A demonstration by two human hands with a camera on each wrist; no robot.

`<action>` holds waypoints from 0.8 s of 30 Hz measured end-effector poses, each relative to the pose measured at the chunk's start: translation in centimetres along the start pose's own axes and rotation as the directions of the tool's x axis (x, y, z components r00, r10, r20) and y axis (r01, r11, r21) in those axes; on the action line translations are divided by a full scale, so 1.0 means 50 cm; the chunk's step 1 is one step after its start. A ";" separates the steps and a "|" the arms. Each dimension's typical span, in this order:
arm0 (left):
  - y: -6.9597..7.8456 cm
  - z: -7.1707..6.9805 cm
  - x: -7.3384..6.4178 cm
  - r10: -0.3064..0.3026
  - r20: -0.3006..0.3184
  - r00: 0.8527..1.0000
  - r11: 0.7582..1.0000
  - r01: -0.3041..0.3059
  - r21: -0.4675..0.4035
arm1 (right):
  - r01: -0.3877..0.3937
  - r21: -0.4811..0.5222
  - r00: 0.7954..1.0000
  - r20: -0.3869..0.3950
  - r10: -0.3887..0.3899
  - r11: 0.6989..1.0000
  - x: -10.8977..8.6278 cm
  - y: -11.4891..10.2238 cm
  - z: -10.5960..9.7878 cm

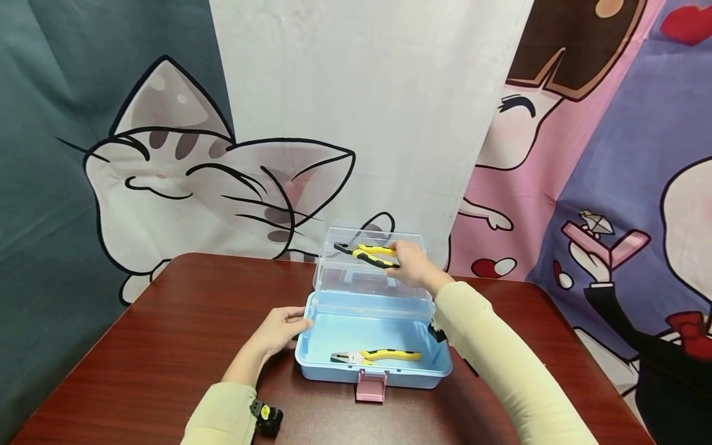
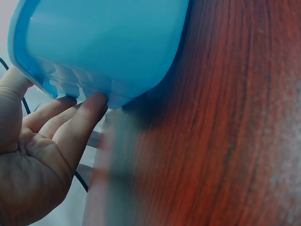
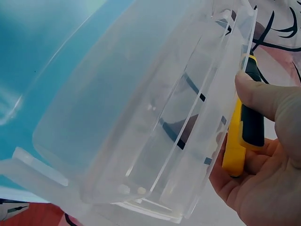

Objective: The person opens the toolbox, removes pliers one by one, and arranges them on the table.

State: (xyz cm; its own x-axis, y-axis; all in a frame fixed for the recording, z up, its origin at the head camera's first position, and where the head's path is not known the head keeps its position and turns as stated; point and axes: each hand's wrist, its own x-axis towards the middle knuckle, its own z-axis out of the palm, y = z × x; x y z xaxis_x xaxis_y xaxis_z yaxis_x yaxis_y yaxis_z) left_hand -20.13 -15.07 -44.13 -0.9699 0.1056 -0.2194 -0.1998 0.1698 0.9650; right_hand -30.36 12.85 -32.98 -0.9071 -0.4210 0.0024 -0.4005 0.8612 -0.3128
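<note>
A light blue toolbox [image 1: 356,327] stands on the table, its clear lid [image 1: 364,284] raised at the back. My left hand [image 1: 280,330] holds the box's left end, the thumb over the rim and the fingers against the outer wall [image 2: 108,47]. Above the box, level with the raised lid, my right hand [image 1: 413,264] grips yellow-and-black pliers [image 1: 374,252] by the handles [image 3: 253,113], with the dark jaws pointing left. A second pair of yellow-handled pliers [image 1: 389,355] lies inside near the front wall. In the right wrist view the clear lid [image 3: 155,108] is beside the held pliers.
The pink latch [image 1: 371,386] hangs down at the box's front. Reddish-brown wood table [image 1: 167,346] surrounds the box. A printed cartoon curtain [image 1: 356,111] hangs behind the table. A small dark item [image 1: 471,368] partly shows beside the right sleeve.
</note>
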 end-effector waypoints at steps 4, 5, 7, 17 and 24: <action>-0.002 0.001 0.001 -0.001 0.005 1.000 1.000 0.001 -0.004 | -0.008 -0.039 1.000 0.029 0.009 0.999 -0.002 -0.002 -0.001; -0.003 0.001 0.002 -0.001 0.009 1.000 1.000 0.001 -0.005 | -0.009 -0.046 0.999 0.032 0.011 0.999 -0.003 -0.002 -0.002; -0.004 0.001 0.002 -0.001 0.013 1.000 1.000 0.001 -0.008 | -0.012 -0.048 0.999 0.030 0.013 0.999 -0.002 -0.002 -0.002; -0.003 0.004 0.000 -0.008 0.013 1.000 1.000 0.008 -0.016 | -0.116 0.037 0.993 -0.005 0.116 0.993 0.012 0.013 0.012; 0.002 0.001 0.001 -0.021 0.003 1.000 1.000 0.021 -0.018 | -0.098 0.111 0.995 -0.010 0.099 0.989 0.005 0.027 0.014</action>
State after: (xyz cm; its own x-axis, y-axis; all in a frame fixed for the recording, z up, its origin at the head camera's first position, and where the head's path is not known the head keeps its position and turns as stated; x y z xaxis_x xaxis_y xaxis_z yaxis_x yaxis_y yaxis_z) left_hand -20.19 -14.99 -44.07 -0.9651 0.1047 -0.2402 -0.2227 0.1548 0.9625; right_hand -31.07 13.71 -34.08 -0.9437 -0.3302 -0.0189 -0.2931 0.8613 -0.4150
